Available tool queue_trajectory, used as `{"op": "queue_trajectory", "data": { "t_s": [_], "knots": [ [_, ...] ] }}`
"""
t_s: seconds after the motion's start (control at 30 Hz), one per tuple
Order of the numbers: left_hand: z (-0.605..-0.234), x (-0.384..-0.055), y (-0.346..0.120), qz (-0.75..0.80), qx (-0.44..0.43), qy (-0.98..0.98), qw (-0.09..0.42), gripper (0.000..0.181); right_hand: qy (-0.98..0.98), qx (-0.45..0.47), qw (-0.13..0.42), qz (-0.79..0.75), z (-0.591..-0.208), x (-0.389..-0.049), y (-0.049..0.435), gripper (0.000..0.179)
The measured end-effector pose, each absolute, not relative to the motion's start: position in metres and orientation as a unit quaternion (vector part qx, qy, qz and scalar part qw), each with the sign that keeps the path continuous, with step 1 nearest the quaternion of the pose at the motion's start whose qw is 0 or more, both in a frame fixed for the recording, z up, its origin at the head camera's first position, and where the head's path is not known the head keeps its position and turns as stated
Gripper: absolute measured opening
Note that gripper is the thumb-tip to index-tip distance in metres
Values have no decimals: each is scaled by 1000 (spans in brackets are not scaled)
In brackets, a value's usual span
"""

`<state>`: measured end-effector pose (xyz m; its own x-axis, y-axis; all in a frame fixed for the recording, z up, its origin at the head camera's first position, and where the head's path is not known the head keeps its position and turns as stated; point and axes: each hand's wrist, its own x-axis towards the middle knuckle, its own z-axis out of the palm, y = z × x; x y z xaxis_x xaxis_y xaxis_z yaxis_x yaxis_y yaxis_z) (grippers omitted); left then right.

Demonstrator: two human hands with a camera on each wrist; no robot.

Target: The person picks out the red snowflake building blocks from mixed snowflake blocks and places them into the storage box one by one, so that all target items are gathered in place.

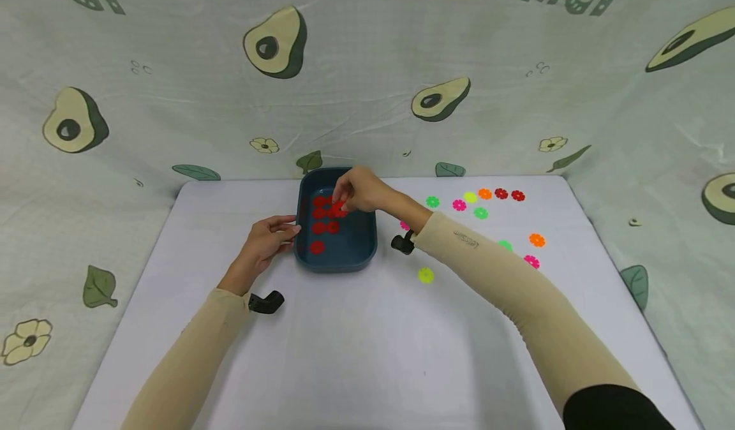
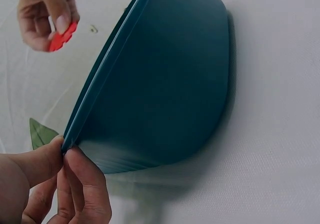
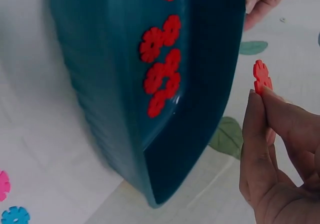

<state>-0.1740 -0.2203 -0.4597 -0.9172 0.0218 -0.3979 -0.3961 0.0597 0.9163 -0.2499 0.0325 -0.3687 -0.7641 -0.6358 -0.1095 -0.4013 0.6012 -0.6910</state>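
We note a white bench (image 1: 356,353) before an avocado-print cloth backdrop (image 1: 367,85), left grip (image 1: 265,242) pinching the blue tray (image 1: 363,251) rim, right grip (image 1: 358,191) pinching a red disc (image 3: 261,75) above the tray, loose coloured discs (image 1: 481,213) to its right.

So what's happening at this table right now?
A person is at a white table with a dark blue tray. The left hand pinches the tray's rim, while the right hand holds a red flower-shaped disc over the tray. Several red discs already lie inside it. Other discs in green, pink, orange, yellow and dark red are scattered on the table to the right.
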Motion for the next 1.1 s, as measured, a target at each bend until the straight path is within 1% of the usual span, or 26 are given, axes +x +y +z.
{"op": "queue_trajectory", "data": {
  "t_s": [0.27,0.73,1.1],
  "knots": [
    [-462,-174,-222,670,-132,714,153,52,873,-319,224,-294,-368,-254,11,19],
    [-463,-174,-222,669,-125,717,153,51,837,-380,284,-272,-382,-272,-9,20],
    [-462,-175,-221,677,-130,709,150,53,827,-390,338,-223,-396,-280,-26,20]
  ]
}}
